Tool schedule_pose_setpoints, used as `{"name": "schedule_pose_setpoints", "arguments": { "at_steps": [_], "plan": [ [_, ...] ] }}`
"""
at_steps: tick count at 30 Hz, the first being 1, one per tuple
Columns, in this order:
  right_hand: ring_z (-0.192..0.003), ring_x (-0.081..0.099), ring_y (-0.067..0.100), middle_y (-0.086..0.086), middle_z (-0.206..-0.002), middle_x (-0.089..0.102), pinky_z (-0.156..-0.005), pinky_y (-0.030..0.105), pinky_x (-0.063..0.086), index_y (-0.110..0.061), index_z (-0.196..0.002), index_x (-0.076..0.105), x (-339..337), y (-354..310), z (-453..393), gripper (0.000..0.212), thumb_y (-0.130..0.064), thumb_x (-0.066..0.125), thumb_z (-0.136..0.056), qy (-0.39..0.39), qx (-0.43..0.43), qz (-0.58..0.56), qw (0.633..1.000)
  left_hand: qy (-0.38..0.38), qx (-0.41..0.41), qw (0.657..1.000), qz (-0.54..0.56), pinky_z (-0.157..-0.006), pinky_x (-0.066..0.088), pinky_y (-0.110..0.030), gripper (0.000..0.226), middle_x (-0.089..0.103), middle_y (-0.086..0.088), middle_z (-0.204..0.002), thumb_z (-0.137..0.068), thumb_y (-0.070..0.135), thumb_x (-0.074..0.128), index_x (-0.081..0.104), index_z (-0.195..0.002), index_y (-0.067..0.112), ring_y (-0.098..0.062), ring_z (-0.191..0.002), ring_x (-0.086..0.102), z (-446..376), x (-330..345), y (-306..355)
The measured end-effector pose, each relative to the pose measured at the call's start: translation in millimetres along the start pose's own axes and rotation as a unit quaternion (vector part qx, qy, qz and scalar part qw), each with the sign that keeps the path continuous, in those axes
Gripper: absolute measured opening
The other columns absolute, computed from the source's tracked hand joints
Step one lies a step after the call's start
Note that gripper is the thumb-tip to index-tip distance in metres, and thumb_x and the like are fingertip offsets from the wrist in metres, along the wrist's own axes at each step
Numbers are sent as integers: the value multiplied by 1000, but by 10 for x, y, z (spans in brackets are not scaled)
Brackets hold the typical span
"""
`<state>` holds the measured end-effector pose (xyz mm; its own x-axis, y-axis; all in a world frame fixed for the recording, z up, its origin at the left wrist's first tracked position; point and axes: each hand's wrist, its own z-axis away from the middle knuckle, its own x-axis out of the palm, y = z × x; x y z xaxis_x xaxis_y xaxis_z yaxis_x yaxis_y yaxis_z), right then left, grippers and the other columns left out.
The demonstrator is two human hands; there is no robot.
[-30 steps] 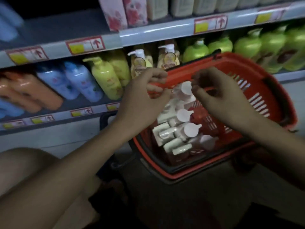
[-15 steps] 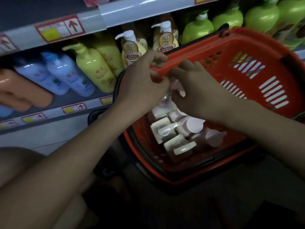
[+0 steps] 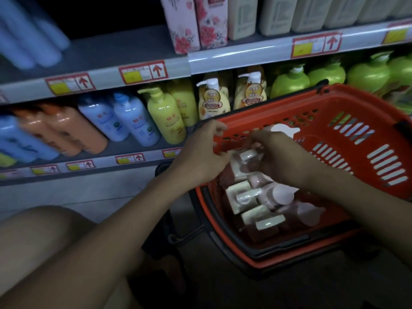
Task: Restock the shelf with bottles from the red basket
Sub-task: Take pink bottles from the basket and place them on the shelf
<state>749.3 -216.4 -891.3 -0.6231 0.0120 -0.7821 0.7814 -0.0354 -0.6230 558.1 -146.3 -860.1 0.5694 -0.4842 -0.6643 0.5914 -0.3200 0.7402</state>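
While the left hand grips the red basket rim, the right hand seemingly curls round a bottle inside. Yellow and blue pump bottles crowd the shelf beyond (label writing unreadable; price tags show red arrows).

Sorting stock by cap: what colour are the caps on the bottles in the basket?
White to pale pink, on the bottles in the red basket; head view.

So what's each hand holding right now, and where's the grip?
The left hand grips the red basket by its near rim. The right hand reaches among the bottles; whether it grips one cannot be told.
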Motion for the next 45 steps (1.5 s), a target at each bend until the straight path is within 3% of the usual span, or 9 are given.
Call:
{"name": "schedule_pose_setpoints", "arguments": {
  "at_steps": [4,10,13,19,22,25,31,36,45],
  "plan": [
    [-79,64,20,-8,-79,61,-69,35,51,-19,-90,64,-57,-50,-66,28,-18,89,-76,27,-9,-10,1000,-34,-3,999,-17,-91,46,-25,55,54,7,-136,-88,14,68,48,-139,24,-10,-114,55,-7,66,-43],
    [-118,61,21,-1,-133,62,-97,40,52,-22,-139,55,4,92,-84,73,-17,88,-74,-115,-31,55,991,-95,-8,995,-37,-86,40,-18,65,53,8,-140,-85,17,74,43,-142,26,-10,-120,55,-8,250,-124],
    [-119,62,19,-3,-136,62,-97,39,52,-27,-141,54,-51,66,-92,75,-23,88,-74,-143,-49,62,987,-112,9,993,-41,-89,41,-15,73,50,8,-144,-85,21,78,38,-145,28,-9,-127,51,-30,311,-169],
    [-89,60,14,1,-118,65,-77,36,53,-20,-125,66,-590,-52,-155,48,-34,83,-82,39,-75,102,991,-70,48,996,-22,-106,37,-24,86,45,9,-151,-80,28,82,34,-152,30,-6,-136,42,-127,246,-4],
    [-121,53,30,6,-133,55,-98,44,50,-22,-141,54,-648,71,-143,70,-32,85,-79,-46,14,236,971,-46,63,997,0,-103,35,-21,85,47,12,-150,-80,32,84,37,-151,31,-3,-133,44,-198,270,108],
    [-119,54,34,5,-128,53,-99,41,47,-23,-141,51,-501,165,-110,72,-21,85,-78,-125,57,249,959,-52,79,995,-7,-102,36,-22,83,46,7,-152,-81,29,84,39,-151,27,-8,-134,46,-238,365,185],
    [-103,63,38,7,-118,54,-81,45,54,-20,-126,57,-421,200,-72,48,-16,75,-82,13,68,243,968,-65,97,993,-34,-85,30,0,75,48,3,-148,-84,19,79,40,-149,24,-10,-133,45,-303,508,159],
    [-94,66,41,11,-109,57,-79,41,49,-21,-122,63,-489,138,9,45,-33,78,-81,69,68,229,969,-73,102,992,-23,-107,39,-27,86,44,0,-155,-83,23,81,33,-154,21,-16,-141,43,-376,555,178],
    [-93,67,28,11,-100,73,-78,36,50,-18,-104,75,-1044,-490,34,44,-48,71,-71,360,108,83,923,37,78,987,134,-109,43,-37,111,41,2,-154,-64,33,92,23,-150,30,-18,-141,41,-543,895,475]
  ]
}}
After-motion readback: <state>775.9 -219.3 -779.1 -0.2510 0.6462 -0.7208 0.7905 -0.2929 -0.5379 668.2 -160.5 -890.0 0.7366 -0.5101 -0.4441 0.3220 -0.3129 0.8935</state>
